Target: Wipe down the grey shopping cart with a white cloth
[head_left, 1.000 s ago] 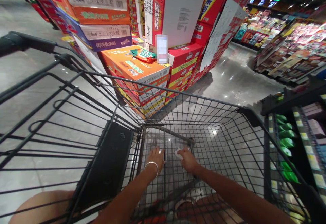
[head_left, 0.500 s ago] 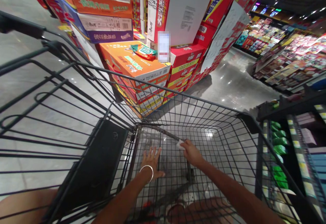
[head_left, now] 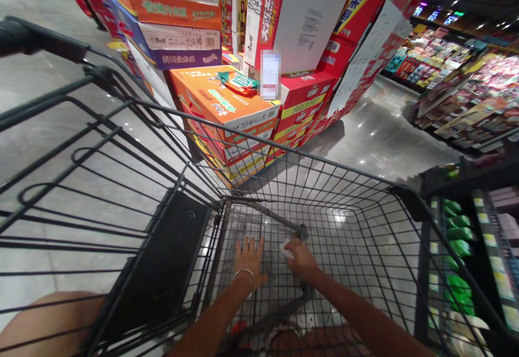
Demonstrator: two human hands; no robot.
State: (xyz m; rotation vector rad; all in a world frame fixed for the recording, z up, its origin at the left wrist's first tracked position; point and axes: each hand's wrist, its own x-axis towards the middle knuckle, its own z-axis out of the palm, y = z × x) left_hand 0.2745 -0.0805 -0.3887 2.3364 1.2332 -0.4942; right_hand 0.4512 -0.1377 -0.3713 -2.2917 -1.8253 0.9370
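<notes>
A dark wire shopping cart (head_left: 408,201) surrounds both of my hands. My left hand (head_left: 248,262), with a bracelet on the wrist, has its fingers spread over the wire mesh inside the basket. Whether its palm presses on the wires I cannot tell. My right hand (head_left: 303,259) is closed on a crumpled white tissue (head_left: 286,249) low in the basket, to the right of my left hand. Part of the tissue is hidden by the fingers. Just beyond the tissue runs a dark bar (head_left: 279,217), seen through the mesh.
Stacked orange cartons (head_left: 227,103) and red cartons (head_left: 308,89) stand beyond the cart. On top lie a green-and-orange packet (head_left: 239,81) and a phone-like object with a blurred screen (head_left: 271,73). A shelf with green packages (head_left: 460,232) flanks the right side.
My right hand with the tissue has moved towards me and slightly left, away from the dark bar. My left hand stays spread. The whole view has shifted a little.
</notes>
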